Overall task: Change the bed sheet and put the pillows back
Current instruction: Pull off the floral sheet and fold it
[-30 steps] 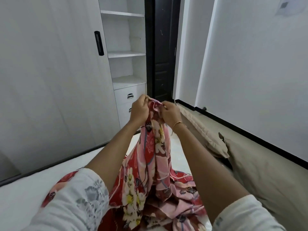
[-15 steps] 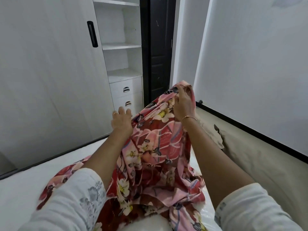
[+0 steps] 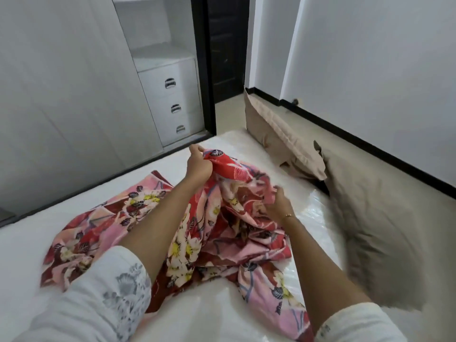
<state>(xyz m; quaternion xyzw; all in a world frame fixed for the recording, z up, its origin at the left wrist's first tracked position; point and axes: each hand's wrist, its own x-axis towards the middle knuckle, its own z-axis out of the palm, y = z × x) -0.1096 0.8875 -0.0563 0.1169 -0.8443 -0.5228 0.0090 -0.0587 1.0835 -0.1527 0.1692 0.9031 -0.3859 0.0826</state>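
Wardrobe (image 3: 61,95): closed white door at far left, with drawers (image 3: 172,104) beside it; both stand beyond the bed edge and are not in contact with the work.
Mattress (image 3: 222,304): bare and white, with a glossy plastic-like film seen on its right part; a slippery surface is judged likely, so a sheet spread over it could creep when pulled.
Sheet (image 3: 103,230): red and pink floral cloth, lying bunched mid-mattress, its left portion partly flattened, its centre heaped in folds. No corner is yet seen over a mattress corner.
Left hand (image 3: 198,164): grip clenched on a raised red fold of the sheet, held above the heap towards the far edge.
Right hand (image 3: 277,206): fingers curled into the pink folds lower down, grasping cloth; a bangle is seen at the wrist.
Risk, tangle: if the two held parts are not a true edge, a twisted spread is judged probable.
Risk, overthrow: a hard flick could carry cloth off the far side.
Pillows (image 3: 283,144): two beige ones at the right, leaning at the mattress edge; the spreading cloth could be snagged on them, or they could be knocked floorward.
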